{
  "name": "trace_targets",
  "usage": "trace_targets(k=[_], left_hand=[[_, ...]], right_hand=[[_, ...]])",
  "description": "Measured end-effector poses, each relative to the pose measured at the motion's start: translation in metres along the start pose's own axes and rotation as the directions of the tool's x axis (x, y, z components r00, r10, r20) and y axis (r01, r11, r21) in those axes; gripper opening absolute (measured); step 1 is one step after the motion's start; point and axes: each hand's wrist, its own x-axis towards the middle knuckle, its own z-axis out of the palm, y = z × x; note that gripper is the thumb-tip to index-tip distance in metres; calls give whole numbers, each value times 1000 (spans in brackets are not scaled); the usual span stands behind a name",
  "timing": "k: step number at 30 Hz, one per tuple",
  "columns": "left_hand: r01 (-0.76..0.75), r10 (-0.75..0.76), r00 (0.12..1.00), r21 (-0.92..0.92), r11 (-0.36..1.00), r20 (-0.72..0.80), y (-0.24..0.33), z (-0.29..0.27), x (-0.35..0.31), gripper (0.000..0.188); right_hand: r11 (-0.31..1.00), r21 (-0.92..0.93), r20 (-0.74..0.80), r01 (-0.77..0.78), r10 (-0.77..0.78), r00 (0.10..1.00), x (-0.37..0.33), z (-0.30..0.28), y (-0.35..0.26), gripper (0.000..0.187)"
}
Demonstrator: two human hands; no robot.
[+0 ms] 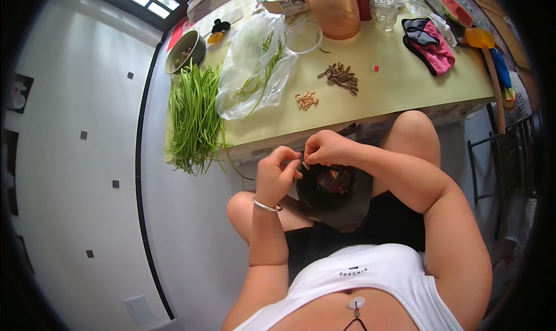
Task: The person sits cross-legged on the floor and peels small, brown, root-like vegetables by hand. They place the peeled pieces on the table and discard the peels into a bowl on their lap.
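Over a dark-lined bin (310, 200) between my knees, both hands meet fingertip to fingertip. My left hand (277, 172), with a silver bangle at the wrist, is closed in a pinch. My right hand (325, 148) pinches as well. A small pale seed (306, 165) shows at the fingertips; how each finger grips it is partly hidden. On the table in front lie a pile of long dark-brown seeds in their shells (341, 79) and, nearer, a smaller pile of pale tan kernels (306, 100). Colourful scraps (333, 180) are visible inside the bin.
The yellow-green table (376, 99) has its near edge just beyond my hands. Long green stalks (194, 116) overhang it at left, beside a plastic bag (249, 64) and a basket (186, 52). Farther back are an orange jug (333, 9) and a pink-black cloth item (431, 44).
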Motion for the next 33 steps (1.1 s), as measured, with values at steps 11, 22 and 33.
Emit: trace_targets(k=[11, 22, 33], left_hand=[[-372, 472, 880, 542, 753, -51, 3, 19, 124, 8], [-342, 446, 893, 744, 574, 67, 21, 78, 194, 11], [-439, 536, 844, 542, 717, -25, 22, 33, 138, 16]], right_hand=[[891, -443, 45, 99, -88, 995, 8, 9, 11, 17], [847, -492, 209, 201, -110, 972, -9, -2, -1, 17], [986, 64, -68, 155, -151, 986, -5, -15, 1, 18]])
